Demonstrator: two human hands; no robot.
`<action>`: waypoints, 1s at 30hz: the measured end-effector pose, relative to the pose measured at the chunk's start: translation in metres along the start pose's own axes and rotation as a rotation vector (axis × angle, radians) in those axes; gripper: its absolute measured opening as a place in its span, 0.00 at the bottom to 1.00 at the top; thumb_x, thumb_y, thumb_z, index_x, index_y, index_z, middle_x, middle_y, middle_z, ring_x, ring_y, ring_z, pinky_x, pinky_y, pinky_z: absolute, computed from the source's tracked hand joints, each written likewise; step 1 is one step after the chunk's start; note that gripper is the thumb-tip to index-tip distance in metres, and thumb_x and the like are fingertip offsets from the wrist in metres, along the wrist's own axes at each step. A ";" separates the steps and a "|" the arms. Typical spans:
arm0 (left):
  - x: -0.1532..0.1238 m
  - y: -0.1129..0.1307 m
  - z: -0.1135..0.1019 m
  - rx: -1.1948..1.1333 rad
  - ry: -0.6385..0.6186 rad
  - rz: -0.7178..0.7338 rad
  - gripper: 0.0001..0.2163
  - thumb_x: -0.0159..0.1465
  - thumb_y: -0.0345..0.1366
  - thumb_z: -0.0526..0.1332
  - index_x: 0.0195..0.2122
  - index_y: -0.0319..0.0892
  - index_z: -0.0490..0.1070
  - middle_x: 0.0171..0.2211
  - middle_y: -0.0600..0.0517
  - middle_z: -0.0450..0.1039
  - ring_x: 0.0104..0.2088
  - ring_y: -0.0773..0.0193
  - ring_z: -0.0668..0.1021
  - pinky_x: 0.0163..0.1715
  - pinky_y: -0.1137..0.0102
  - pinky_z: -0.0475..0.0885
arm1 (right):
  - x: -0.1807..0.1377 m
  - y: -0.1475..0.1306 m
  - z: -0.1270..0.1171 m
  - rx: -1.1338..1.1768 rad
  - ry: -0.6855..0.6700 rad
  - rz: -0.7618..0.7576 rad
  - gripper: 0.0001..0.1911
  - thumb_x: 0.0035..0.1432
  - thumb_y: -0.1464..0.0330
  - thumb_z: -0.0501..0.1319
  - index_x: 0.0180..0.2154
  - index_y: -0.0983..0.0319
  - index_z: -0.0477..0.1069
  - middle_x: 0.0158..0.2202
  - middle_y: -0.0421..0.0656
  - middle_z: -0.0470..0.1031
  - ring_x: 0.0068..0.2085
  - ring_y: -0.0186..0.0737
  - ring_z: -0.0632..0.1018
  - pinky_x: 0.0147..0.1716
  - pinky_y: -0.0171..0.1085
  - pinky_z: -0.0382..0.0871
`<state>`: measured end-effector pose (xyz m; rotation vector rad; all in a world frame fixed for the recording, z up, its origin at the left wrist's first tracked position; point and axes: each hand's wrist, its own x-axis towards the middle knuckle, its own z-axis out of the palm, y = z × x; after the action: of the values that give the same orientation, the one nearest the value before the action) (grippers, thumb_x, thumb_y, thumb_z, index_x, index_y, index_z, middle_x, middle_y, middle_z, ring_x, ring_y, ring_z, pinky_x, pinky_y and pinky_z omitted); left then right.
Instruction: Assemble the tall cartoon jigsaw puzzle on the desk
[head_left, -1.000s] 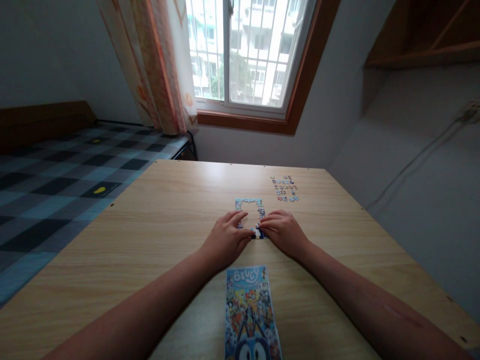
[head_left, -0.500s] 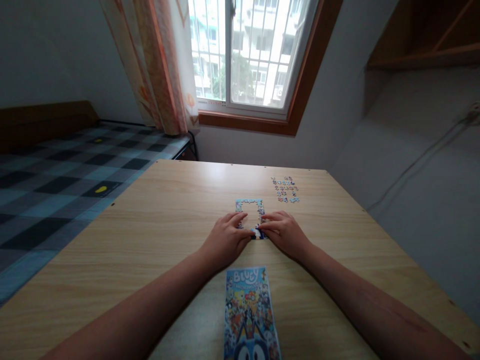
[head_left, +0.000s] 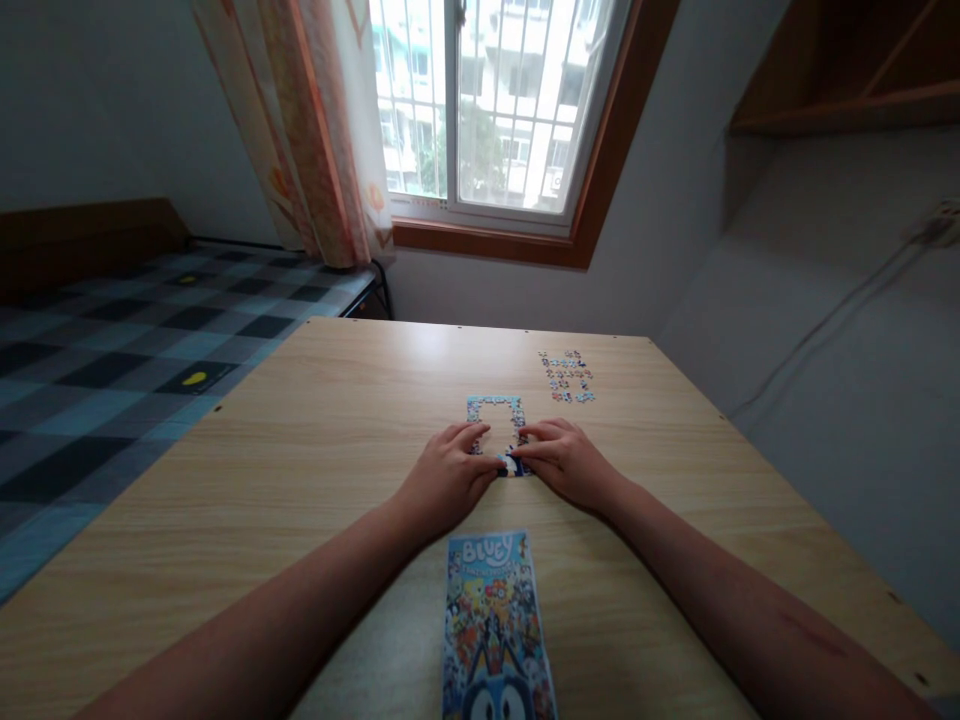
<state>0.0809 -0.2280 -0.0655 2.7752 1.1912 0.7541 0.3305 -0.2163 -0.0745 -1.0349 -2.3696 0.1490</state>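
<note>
A jigsaw frame (head_left: 495, 400) lies on the table, its border pieces joined around a bare wooden middle. My left hand (head_left: 448, 470) rests at its lower left, fingers spread, with a fingertip touching the dark and white bottom edge. From the right, my right hand (head_left: 570, 462) reaches the lower right corner, its fingertips close together on a small puzzle piece (head_left: 511, 452). That piece is partly covered by the fingers. Nearer to me, between my forearms, lies the puzzle box (head_left: 495, 620) with a blue cartoon dog and the word BLUEY.
Several loose puzzle pieces (head_left: 568, 376) lie in rough rows at the far right of the wooden table (head_left: 337, 420). A bed (head_left: 112, 370) with a checked cover adjoins the left side. Beyond the table are a curtain (head_left: 322, 130) and a barred window (head_left: 502, 110).
The view has shifted slightly, so everything sits a little further left. Both hands stay at the bottom of the jigsaw frame with hardly any visible movement.
</note>
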 end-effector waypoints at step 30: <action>0.002 -0.007 -0.003 0.002 -0.003 0.020 0.12 0.68 0.37 0.59 0.44 0.55 0.83 0.55 0.45 0.74 0.54 0.50 0.74 0.54 0.49 0.73 | 0.000 -0.016 0.003 -0.099 0.038 0.073 0.14 0.65 0.69 0.62 0.50 0.52 0.80 0.68 0.48 0.65 0.71 0.57 0.58 0.65 0.66 0.53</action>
<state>0.0760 -0.2224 -0.0636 2.7926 1.1660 0.7505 0.3186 -0.2276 -0.0721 -1.1609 -2.3260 0.0384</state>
